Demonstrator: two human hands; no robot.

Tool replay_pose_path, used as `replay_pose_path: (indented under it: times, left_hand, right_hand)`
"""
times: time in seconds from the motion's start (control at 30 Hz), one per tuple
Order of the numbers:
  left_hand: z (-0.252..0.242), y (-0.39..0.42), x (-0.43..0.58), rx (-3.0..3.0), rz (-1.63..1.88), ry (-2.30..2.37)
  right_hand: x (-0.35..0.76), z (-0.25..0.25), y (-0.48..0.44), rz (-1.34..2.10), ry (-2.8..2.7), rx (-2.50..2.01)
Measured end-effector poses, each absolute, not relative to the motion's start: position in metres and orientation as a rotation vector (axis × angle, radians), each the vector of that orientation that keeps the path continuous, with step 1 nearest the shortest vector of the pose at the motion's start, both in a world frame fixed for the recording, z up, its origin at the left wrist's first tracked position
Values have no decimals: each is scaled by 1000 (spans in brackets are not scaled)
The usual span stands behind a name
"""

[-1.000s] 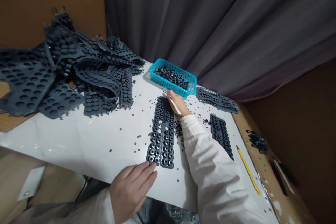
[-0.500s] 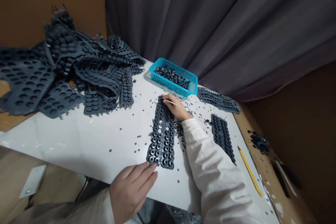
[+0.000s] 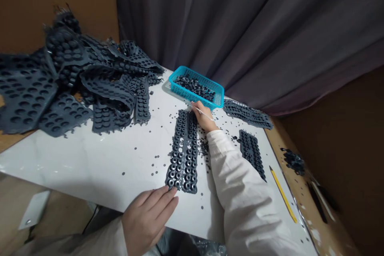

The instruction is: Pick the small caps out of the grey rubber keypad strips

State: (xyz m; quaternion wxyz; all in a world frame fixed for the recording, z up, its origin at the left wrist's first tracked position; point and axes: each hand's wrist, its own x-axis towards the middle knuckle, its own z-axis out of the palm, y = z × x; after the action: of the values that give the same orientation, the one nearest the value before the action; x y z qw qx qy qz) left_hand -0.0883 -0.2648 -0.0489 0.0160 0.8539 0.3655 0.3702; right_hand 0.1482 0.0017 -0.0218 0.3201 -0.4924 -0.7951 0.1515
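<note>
A dark grey rubber sheet (image 3: 185,160) with rows of round ring-shaped pieces lies lengthwise on the white table. A few round holes near its middle show the white beneath. My left hand (image 3: 151,214) rests at the near end, fingers stretched out, fingertips touching the sheet's edge. At the far end, my right hand (image 3: 204,116) is closed around a thin pale stick (image 3: 203,113), just short of the blue basket (image 3: 196,100). The stick's tip is too small to make out. Small dark rubber pieces (image 3: 195,85) lie heaped inside the basket.
A large pile of dark rubber sheets (image 3: 69,76) covers the table's left. On the right lie two smaller sheets (image 3: 252,152) (image 3: 247,114), a yellow pencil-like tool (image 3: 283,194) and a dark clump (image 3: 293,162). Tiny black discs (image 3: 205,148) are scattered about. A grey curtain (image 3: 240,28) hangs behind.
My right hand has moved right and slightly away from me, off the sheet's far left corner towards the basket, stick still held. My left hand stays at the near end.
</note>
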Motion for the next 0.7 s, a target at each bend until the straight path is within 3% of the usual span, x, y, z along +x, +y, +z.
replay_pose_path:
  times: [0.3, 0.7]
  left_hand:
    - [-49, -265, -89, 2653, 1134, 1135]
    - [-47, -264, -92, 2717, 1073, 1117]
  right_hand:
    - [143, -27, -26, 549, -2065, -1132]
    - [147, -23, -21, 406, -2292, -1186]
